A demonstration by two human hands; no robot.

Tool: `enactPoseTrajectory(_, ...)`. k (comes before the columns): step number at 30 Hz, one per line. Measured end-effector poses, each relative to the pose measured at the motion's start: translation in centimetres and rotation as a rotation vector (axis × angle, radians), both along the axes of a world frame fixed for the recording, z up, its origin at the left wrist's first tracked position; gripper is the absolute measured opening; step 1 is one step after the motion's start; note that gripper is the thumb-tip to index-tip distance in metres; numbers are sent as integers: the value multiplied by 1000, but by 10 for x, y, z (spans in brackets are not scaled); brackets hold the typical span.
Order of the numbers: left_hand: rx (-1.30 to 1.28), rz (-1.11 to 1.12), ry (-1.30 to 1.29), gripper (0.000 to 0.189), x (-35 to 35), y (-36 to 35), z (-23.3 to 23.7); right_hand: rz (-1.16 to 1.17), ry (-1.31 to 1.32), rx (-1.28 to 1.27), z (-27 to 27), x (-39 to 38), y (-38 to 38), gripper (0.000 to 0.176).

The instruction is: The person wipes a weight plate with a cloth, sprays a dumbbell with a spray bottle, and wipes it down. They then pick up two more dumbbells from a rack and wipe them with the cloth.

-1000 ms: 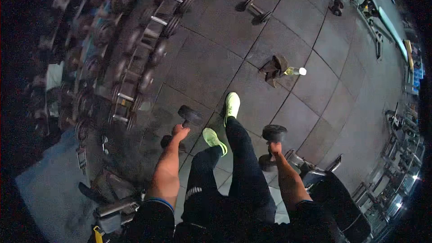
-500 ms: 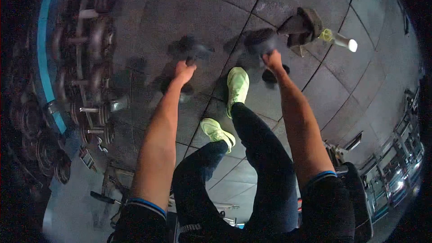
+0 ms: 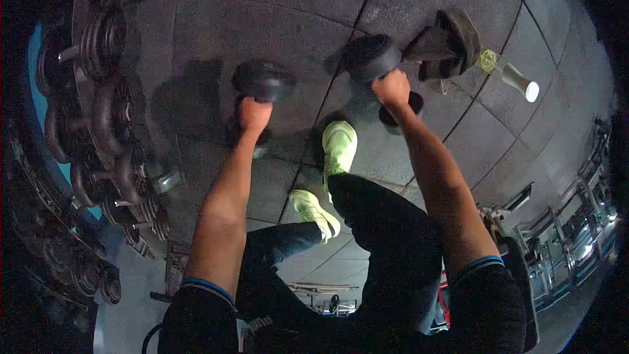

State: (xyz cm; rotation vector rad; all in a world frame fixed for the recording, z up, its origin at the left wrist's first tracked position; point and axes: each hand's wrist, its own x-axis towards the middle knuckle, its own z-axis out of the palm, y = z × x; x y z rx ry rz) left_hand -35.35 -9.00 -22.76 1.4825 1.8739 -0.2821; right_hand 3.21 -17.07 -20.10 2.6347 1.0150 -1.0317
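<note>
My left hand [image 3: 255, 115] is closed round the handle of a black dumbbell [image 3: 263, 79], whose far head shows beyond my knuckles and whose near head is partly hidden below my wrist. On the other side, my right hand [image 3: 393, 88] grips a second black dumbbell [image 3: 372, 58]. That one is tilted, one head up and left of the fist and the other partly behind my wrist. Both arms are stretched out in front of me over the dark floor. Between and below the hands are my two yellow-green shoes [image 3: 341, 147].
Racked dumbbells [image 3: 108, 115] line the left side. Beyond my right hand lie a dark bag or cloth bundle [image 3: 452, 42] and a clear bottle with a white end [image 3: 517, 80] on the tiled rubber floor [image 3: 262, 19]. Gym machines [image 3: 570, 242] stand at the right edge.
My left hand and its dumbbell have come slightly lower and left, and the dumbbell's blur is gone. The right dumbbell has shifted a little left. The view has tilted slightly.
</note>
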Motion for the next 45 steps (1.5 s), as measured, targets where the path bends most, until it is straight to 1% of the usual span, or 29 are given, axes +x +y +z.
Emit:
enactPoseTrajectory(1,7,14,23,44,-2,-3,-3,2,1,17,1,-6,-3,40)
enactPoseTrajectory(2,10,30,46,44,6,-3,7,8,2,28,3,-10,-5,40)
enactPoseTrajectory(3,-18,37,146,41,14,-3,16,33,5,46,4,-9,-6,41)
enactPoseTrajectory(5,-22,13,225,39,26,-5,26,79,17,83,6,-12,-8,42)
enactPoseTrajectory(7,-26,17,273,35,33,-9,31,32,19,55,9,-11,-7,42)
enactPoseTrajectory(8,-18,30,263,35,35,-12,32,13,14,47,9,-5,-3,42)
enactPoseTrajectory(9,-2,46,249,34,36,-15,35,126,-184,236,-18,-7,-26,41)
enactPoseTrajectory(10,24,60,234,34,38,-13,35,136,-167,253,-19,-2,-21,40)
enactPoseTrajectory(11,-39,30,267,34,43,-8,43,142,-145,266,-15,-3,-22,39)
enactPoseTrajectory(12,-25,27,231,34,39,-9,42,149,-113,274,-11,-9,-27,39)
enactPoseTrajectory(13,-5,22,192,34,37,-8,39,103,-44,134,-10,-11,-23,37)
enactPoseTrajectory(14,12,15,152,34,35,-10,37,92,-56,131,-7,-15,-21,37)
enactPoseTrajectory(15,3,-9,211,32,34,-13,36,76,-70,125,-2,-20,-22,38)
enactPoseTrajectory(16,23,7,181,32,36,-11,35,55,-93,132,-1,-23,-18,39)
enactPoseTrajectory(18,61,35,117,30,36,-12,40,21,-44,76,6,-22,-13,40)
enactPoseTrajectory(19,37,-11,169,28,45,-2,58,11,-22,56,7,-20,-8,41)
enactPoseTrajectory(22,102,-41,159,30,45,-5,57,74,-59,83,8,-17,-7,42)
enactPoseTrajectory(23,112,-37,143,34,43,-8,53,48,-63,112,12,-19,-5,42)
enactPoseTrajectory(25,131,-43,155,36,42,-11,45,0,-72,188,23,-22,-1,42)
enactPoseTrajectory(27,107,-17,142,38,48,-13,65,8,-125,247,11,-26,-9,41)
enactPoseTrajectory(29,177,-2,121,38,48,-19,59,12,-146,312,13,-28,-15,40)
enactPoseTrajectory(31,194,-2,119,37,49,-21,60,-11,-115,318,17,-29,-12,41)
enactPoseTrajectory(33,232,15,62,37,45,-27,58,-13,-87,295,24,-29,-15,42)
enactPoseTrajectory(34,251,22,31,37,43,-26,54,-9,-104,323,18,-26,-17,41)
enactPoseTrajectory(36,223,-14,19,38,40,-20,48,0,-135,377,-4,-22,-19,41)
enactPoseTrajectory(37,223,-11,11,39,39,-17,44,-39,-113,399,3,-26,-19,40)
enactPoseTrajectory(39,216,-33,24,40,35,-14,43,-42,-150,408,9,-34,-19,39)
enactPoseTrajectory(41,186,9,4,40,30,-8,32,21,-170,414,6,-35,-22,39)
enactPoseTrajectory(45,184,35,-34,40,24,-4,27,-19,-105,330,22,-42,-17,39)
